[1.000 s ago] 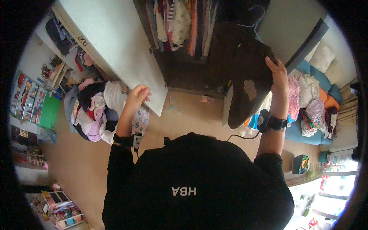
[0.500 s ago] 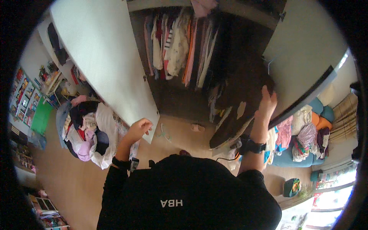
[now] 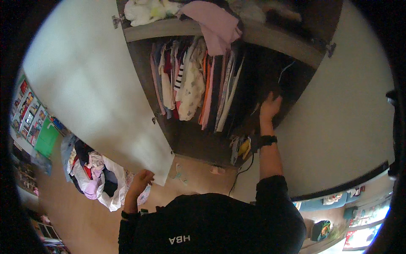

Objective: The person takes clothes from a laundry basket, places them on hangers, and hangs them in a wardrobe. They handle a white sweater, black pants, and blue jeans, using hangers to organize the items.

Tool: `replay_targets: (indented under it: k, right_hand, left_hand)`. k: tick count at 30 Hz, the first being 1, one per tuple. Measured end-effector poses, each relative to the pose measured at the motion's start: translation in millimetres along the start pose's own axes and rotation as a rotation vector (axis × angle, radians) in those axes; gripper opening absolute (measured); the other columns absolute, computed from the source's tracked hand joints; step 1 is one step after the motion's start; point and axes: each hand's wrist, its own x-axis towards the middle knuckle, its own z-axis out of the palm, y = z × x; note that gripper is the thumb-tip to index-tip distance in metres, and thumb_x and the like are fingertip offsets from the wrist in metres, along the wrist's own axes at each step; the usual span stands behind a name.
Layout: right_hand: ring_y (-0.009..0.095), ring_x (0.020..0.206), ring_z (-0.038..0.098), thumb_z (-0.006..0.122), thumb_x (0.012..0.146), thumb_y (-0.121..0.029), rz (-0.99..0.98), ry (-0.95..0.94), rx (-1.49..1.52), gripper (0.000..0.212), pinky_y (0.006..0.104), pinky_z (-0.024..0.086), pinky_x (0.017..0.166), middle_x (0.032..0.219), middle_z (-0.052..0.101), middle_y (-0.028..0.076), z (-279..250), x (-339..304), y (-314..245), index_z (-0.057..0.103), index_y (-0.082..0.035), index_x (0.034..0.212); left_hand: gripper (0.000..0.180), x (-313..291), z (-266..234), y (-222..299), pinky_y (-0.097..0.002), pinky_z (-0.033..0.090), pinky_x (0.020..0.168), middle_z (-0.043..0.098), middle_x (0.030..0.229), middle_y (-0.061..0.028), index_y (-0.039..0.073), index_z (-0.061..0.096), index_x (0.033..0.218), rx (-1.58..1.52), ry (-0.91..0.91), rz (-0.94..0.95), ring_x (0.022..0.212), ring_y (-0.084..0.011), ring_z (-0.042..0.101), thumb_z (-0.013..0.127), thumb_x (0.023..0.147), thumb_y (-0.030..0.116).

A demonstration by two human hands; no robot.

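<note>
My right hand (image 3: pixel 270 108) is raised inside the dark right part of an open wardrobe. Its fingers point up and are slightly apart, and nothing clearly shows in them. Dark material lies behind it, too dim to tell as garment or wall. A thin pale hanger-like line (image 3: pixel 285 71) shows above the hand. Down by the lower edge of the white left wardrobe door (image 3: pixel 93 89) is my left hand (image 3: pixel 141 183), fingers loosely bent, holding nothing visible. Whether it touches the door I cannot tell. Several clothes (image 3: pixel 192 84) hang in a row left of my right hand.
A pink cloth (image 3: pixel 215 25) drapes over the upper shelf's edge. The right door (image 3: pixel 334 127) stands open. On the floor are a heap of clothes (image 3: pixel 95 173), a pale hanger (image 3: pixel 179 173) and a small pinkish thing (image 3: pixel 217 170). A dark cord (image 3: pixel 243 171) hangs below my right wrist.
My view has shifted up toward the shelf. My right hand has gone deeper into the wardrobe, and the long dark brown shape by it no longer stands out. My left hand stays by the left door.
</note>
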Motion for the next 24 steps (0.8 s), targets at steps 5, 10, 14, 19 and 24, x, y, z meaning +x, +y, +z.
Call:
replay_targets:
  k: [5,10,14,19,24]
  right_hand:
    - [0.042,0.1,0.055,0.053,0.091,-0.03,-0.019,-0.047,0.053,0.044,0.0447,0.044,0.087,0.11,0.057,0.026,69,75,8,0.049,0.006,0.116]
    - [0.034,0.097,0.058,0.055,0.087,-0.031,-0.362,-0.088,-0.111,0.036,0.0429,0.045,0.086,0.108,0.06,0.022,156,163,44,0.061,-0.002,0.105]
    - [0.029,0.092,0.062,0.055,0.084,-0.03,-0.765,-0.173,-0.633,0.03,0.041,0.047,0.087,0.107,0.063,0.017,217,193,69,0.068,-0.006,0.097]
    - [0.031,0.096,0.061,0.048,0.09,-0.033,-0.623,-0.556,-1.012,0.035,0.0453,0.05,0.082,0.113,0.06,0.017,232,146,49,0.065,-0.006,0.106]
    - [0.03,0.115,0.049,0.041,0.093,-0.046,0.019,-0.411,0.431,0.054,0.0404,0.035,0.102,0.128,0.051,0.015,194,108,52,0.05,-0.003,0.125]
  left_hand:
    - [0.016,5,2,-1,-0.0268,0.048,0.06,0.06,0.082,-0.0073,0.0,0.059,0.093,-0.053,0.052,-0.079,0.072,-0.0159,0.058,0.057,0.089,0.015]
    - [0.016,11,4,-4,-0.0278,0.049,0.061,0.059,0.084,-0.0073,-0.001,0.057,0.091,-0.024,0.101,-0.083,0.071,-0.016,0.058,0.055,0.089,0.014]
    - [0.017,10,6,-11,-0.028,0.049,0.062,0.059,0.083,-0.0082,-0.002,0.057,0.092,0.007,0.142,-0.152,0.071,-0.0161,0.058,0.055,0.09,0.015]
    - [0.017,2,11,-16,-0.0285,0.048,0.061,0.059,0.081,-0.0086,0.0,0.057,0.094,-0.074,0.105,-0.231,0.069,-0.0162,0.057,0.054,0.09,0.015]
    - [0.017,-4,3,-21,-0.0275,0.046,0.06,0.06,0.079,-0.0073,0.002,0.056,0.095,0.005,0.102,-0.293,0.066,-0.0156,0.057,0.053,0.09,0.018]
